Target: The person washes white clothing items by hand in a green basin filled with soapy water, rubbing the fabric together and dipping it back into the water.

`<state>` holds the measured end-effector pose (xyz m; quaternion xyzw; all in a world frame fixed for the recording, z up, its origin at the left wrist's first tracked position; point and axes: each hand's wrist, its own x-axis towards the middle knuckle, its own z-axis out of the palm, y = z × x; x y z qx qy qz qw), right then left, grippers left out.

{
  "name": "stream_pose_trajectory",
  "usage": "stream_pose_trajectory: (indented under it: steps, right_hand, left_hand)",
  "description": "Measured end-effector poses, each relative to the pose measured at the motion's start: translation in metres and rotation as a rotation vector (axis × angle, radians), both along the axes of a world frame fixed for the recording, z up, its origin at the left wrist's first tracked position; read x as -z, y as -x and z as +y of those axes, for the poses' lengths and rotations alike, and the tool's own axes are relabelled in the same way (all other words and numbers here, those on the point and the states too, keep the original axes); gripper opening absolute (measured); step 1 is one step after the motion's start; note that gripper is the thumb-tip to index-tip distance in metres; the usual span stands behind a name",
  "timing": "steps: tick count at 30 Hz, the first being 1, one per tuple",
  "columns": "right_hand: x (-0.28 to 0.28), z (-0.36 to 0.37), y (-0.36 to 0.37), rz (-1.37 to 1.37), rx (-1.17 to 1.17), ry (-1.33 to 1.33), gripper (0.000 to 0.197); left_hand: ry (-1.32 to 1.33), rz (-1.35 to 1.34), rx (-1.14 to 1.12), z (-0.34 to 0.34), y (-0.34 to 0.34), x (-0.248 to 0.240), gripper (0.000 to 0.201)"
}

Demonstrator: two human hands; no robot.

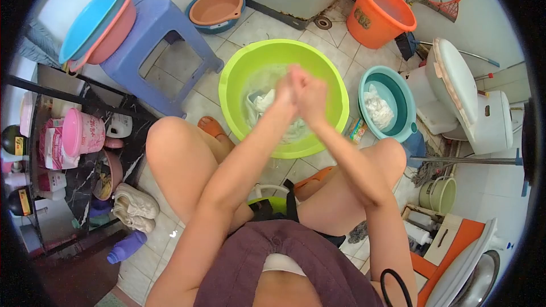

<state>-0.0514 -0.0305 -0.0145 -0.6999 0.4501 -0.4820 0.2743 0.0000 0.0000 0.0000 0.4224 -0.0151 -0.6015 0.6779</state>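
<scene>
Over a large lime-green basin, my left hand and my right hand are pressed together, both closed and slightly blurred. Whatever lies between their fingers, if anything, is hidden. Below them, white cloth lies in cloudy water in the basin. A teal basin stands to the right of it with a crumpled white cloth inside. Between the two basins, near my right knee, is a small colourful packet.
A blue plastic stool at the left carries stacked basins. An orange bucket stands at the back right, a toilet at the right. White shoes and a purple bottle lie beside a black shelf at the left.
</scene>
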Motion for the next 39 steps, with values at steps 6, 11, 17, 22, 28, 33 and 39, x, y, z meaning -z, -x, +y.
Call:
stream_pose_trajectory:
  steps: [6,11,17,22,28,33,39]
  right_hand:
    - [-0.056,-0.012,0.039,0.207,0.105,-0.182,0.041]
    - [-0.033,-0.035,0.051,0.21,0.093,-0.201,0.043]
    - [-0.043,-0.024,0.043,0.201,0.057,-0.252,0.044]
    - [-0.079,-0.031,0.061,-0.338,-0.287,-0.657,0.042]
    - [-0.097,-0.012,0.066,-0.42,-0.428,-0.952,0.032]
    - [-0.106,-0.008,0.074,-0.35,-0.55,-0.916,0.027]
    - [-0.104,-0.014,0.073,-0.331,-0.521,-0.735,0.018]
  left_hand:
    - [0.03,0.125,0.08,-0.016,0.041,-0.019,0.024]
    - [0.096,0.217,0.106,-0.012,0.047,-0.007,0.025]
    - [0.065,0.153,0.196,-0.009,0.026,-0.022,0.025]
    - [0.075,-0.01,0.181,-0.006,-0.014,-0.05,0.033]
    - [0.182,-0.156,0.145,0.0,-0.022,-0.058,0.031]
    - [0.25,-0.467,0.067,0.0,-0.024,-0.067,0.033]
    - [0.03,-0.891,0.095,0.0,-0.034,-0.064,0.034]
